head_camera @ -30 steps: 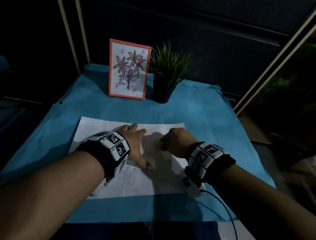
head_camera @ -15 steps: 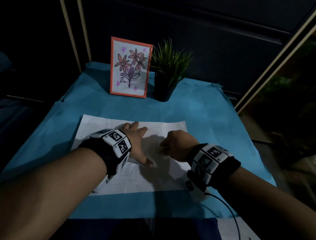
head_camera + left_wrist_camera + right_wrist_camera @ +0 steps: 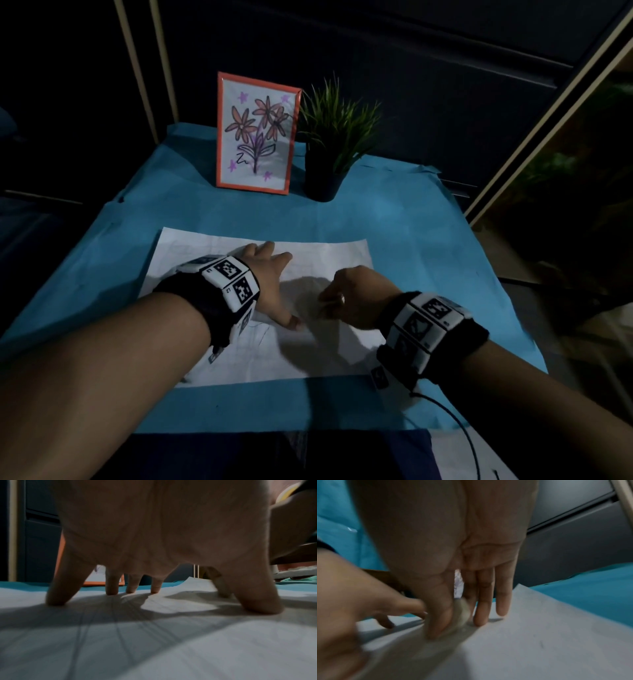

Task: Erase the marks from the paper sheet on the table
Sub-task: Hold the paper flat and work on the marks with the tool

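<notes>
A white paper sheet [image 3: 318, 260] with faint pencil lines lies on the blue table cover [image 3: 404, 219]. My left hand [image 3: 274, 284] lies spread on the sheet, fingers straight, its fingertips [image 3: 111, 591] pressing the paper [image 3: 154, 642]. My right hand [image 3: 352, 298] is beside it, to the right. In the right wrist view the right hand [image 3: 450, 615] pinches a small pale eraser [image 3: 462, 614] between thumb and fingers, its tip touching the paper [image 3: 539, 642]. The view there is blurred.
A drawing of flowers in an orange frame [image 3: 257, 133] stands at the back of the table. A potted green plant [image 3: 329, 144] stands to its right. A black cable [image 3: 459, 421] runs from my right wrist over the near table edge.
Both hands stay on the sheet. The right hand has shifted slightly on the paper with the eraser, and the left hand keeps pressing the sheet in the same place.
</notes>
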Tool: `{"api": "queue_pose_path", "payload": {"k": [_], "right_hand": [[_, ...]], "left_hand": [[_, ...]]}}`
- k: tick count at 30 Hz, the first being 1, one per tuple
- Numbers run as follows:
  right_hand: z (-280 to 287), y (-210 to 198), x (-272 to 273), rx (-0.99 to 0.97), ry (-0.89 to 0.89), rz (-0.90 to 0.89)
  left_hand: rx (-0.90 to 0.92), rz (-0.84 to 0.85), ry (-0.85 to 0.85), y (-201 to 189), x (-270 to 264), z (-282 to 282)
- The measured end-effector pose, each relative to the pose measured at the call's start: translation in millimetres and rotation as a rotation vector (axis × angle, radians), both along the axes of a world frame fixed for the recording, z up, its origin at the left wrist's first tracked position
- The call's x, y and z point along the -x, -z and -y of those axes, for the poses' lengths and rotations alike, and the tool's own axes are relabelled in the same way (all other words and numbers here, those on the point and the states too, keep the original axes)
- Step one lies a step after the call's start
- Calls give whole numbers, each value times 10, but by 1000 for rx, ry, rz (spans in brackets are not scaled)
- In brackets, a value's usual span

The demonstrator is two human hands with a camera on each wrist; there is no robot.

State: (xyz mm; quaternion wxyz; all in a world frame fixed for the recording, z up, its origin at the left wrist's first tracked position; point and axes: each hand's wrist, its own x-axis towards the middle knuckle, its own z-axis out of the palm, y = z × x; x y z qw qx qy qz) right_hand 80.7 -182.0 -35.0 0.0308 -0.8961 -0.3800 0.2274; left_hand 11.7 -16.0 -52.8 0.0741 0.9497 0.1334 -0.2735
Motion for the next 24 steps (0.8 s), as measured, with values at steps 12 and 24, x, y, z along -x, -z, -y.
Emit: {"api": "queue_pose_path", "payload": {"k": [12,24], "right_hand": [[47,-30,93,4,-46,41],[83,-36,133,-7,-58,62]], "left_hand": [[-43,35,43,-85,179,67],[-41,41,35,-80,194,93]]}}
